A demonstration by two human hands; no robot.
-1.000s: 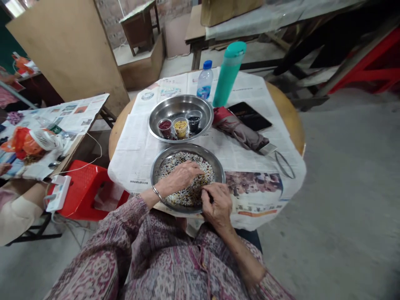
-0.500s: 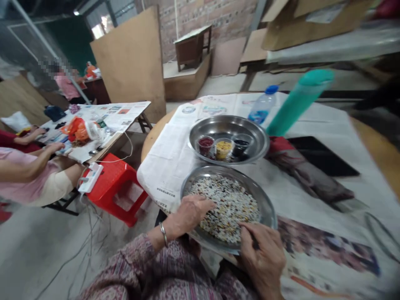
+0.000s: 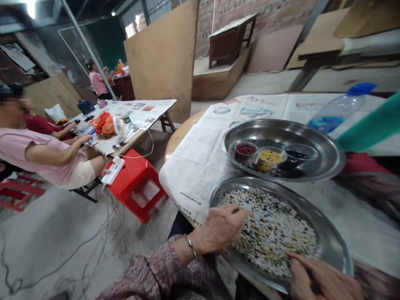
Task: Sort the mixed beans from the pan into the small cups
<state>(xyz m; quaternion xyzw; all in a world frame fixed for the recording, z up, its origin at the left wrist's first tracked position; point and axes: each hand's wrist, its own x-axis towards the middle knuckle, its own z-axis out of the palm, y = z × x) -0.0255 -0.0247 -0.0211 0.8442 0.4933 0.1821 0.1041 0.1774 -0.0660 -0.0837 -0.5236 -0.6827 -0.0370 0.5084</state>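
A shallow metal plate [image 3: 336,246] holds white rice grains mixed with dark, yellow and reddish beans or grains [image 3: 271,225]. My left hand [image 3: 223,227], with a bangle at the wrist, reaches over its left rim, fingers bent and close together at the grains. My right hand [image 3: 321,277] is at the near right side, thumb and forefinger pinched together over the grains. Whatever either hand holds is too small or hidden. Behind the plate, a metal basin [image 3: 325,166] contains clear cups of red beans [image 3: 246,150], yellow grains [image 3: 270,160] and black grains [image 3: 296,156].
Newspaper [image 3: 193,166] covers the round table. A plastic bottle [image 3: 340,108] and a green cylinder [image 3: 371,125] stand behind the basin. Left of the table is a red stool [image 3: 137,175] with a power strip [image 3: 114,171]; cables cross the floor. People sit at another table [image 3: 156,110].
The view has turned left, so the table, plate and basin appear farther right and larger. Both hands remain at the plate, with their fingers at the grains.
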